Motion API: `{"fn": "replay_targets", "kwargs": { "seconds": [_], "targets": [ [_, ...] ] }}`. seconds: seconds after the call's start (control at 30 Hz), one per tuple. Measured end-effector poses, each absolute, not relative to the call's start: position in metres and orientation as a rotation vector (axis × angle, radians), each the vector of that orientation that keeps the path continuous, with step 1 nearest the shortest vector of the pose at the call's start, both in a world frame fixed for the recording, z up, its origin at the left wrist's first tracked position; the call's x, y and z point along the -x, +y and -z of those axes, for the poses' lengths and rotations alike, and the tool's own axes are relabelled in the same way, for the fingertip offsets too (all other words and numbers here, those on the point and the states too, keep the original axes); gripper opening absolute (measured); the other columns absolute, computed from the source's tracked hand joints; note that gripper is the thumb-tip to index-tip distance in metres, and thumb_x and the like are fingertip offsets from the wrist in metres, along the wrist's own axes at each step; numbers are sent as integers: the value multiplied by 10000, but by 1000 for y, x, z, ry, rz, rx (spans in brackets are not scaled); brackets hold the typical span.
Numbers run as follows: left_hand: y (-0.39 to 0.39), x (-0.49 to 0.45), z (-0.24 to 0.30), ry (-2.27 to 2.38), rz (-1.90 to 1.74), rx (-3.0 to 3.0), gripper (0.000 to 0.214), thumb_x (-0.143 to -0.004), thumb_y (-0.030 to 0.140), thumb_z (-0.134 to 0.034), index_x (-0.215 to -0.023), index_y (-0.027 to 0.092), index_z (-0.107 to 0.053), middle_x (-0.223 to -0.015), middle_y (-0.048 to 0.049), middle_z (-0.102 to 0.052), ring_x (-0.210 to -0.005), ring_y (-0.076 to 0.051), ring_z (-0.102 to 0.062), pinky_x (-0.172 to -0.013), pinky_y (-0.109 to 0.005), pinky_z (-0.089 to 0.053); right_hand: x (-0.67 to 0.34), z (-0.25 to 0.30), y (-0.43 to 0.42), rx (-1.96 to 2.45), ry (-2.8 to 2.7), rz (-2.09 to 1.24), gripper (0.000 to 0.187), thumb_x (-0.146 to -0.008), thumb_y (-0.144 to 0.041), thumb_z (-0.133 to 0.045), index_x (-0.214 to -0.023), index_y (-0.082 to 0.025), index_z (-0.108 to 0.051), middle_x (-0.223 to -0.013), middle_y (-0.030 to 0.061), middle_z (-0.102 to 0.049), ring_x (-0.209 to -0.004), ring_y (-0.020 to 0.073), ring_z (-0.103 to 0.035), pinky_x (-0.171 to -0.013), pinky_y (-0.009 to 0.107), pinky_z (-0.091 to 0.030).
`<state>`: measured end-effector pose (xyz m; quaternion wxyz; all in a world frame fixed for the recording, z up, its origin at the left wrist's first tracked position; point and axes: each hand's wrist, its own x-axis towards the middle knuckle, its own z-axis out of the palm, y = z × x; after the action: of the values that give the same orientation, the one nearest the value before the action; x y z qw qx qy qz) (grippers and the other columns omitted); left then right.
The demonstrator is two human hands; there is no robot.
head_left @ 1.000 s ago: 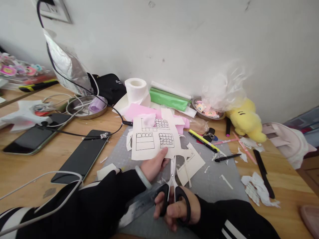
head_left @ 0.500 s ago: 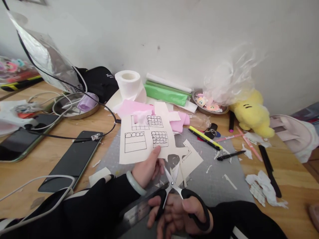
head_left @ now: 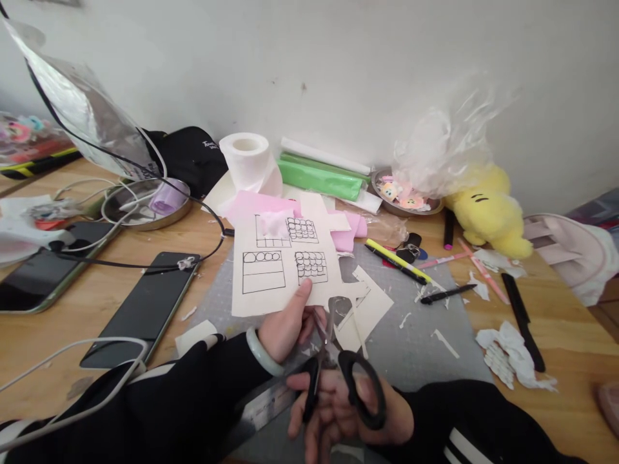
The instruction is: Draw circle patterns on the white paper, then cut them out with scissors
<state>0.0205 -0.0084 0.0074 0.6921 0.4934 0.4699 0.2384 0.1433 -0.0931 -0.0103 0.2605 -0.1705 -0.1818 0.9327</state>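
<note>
My left hand (head_left: 289, 321) pinches the lower edge of a cream paper sheet (head_left: 264, 304), thumb on top. Black-ink boxes are drawn on the sheet, some filled with rows of circles. My right hand (head_left: 345, 409) has its fingers through the black handles of a pair of scissors (head_left: 330, 351). The scissor blades point away from me, slightly apart, just right of my left fingertips and at the sheet's lower right edge. A narrow cut strip hangs beside them. Below lies a cream paper scrap (head_left: 374, 309) with a drawn corner.
A grey cutting mat (head_left: 411, 348) with paper bits covers the middle of the wooden table. Phones (head_left: 145, 309) and cables lie left. Behind stand a paper roll (head_left: 246, 164) and metal bowls (head_left: 145, 222). Pens (head_left: 396, 261), a yellow plush toy (head_left: 488, 209) and crumpled tissue (head_left: 515, 354) are right.
The scissors have turned and their blades have come closer together, while my right hand's grip has shifted. My left hand and the sheet have barely moved.
</note>
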Motion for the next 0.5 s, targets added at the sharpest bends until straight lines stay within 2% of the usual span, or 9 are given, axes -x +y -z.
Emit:
{"fn": "replay_targets", "kwargs": {
  "seconds": [0.1,0.23,0.33,0.5],
  "targets": [
    [-9,-21,-7,1049,-561,-1100,719,-722,740,-234,-435,152,-532,-408,-44,-507,-310,-72,-290,-378,-253,-228,-142,8,-93,522,-520,-2518,606,-651,-540,-663,-1118,-173,-546,-867,61,-603,-636,124,-619,-567,235,-469],
    [-10,-20,-3,1035,-544,-1029,717,-738,726,-259,-577,132,-626,-338,0,-397,-338,-97,-352,-399,-241,-284,-144,7,-91,544,-546,-2470,625,-642,-552,-665,-1125,-171,-552,-850,52,-600,-651,124,-608,-568,227,-457],
    [-11,-19,3,1018,-563,-1051,669,-765,694,-280,-671,137,-636,-393,-7,-452,-354,-95,-370,-395,-231,-283,-146,9,-89,526,-553,-2419,627,-650,-562,-657,-1135,-178,-556,-863,50,-600,-675,123,-607,-572,221,-450],
    [-10,-18,6,1055,-631,-1063,568,-782,624,-355,-585,136,-570,-502,-34,-521,-411,-99,-419,-423,-233,-338,-148,11,-85,551,-479,-2376,637,-632,-567,-668,-1132,-187,-555,-883,45,-620,-674,115,-612,-575,218,-438]
  ]
}}
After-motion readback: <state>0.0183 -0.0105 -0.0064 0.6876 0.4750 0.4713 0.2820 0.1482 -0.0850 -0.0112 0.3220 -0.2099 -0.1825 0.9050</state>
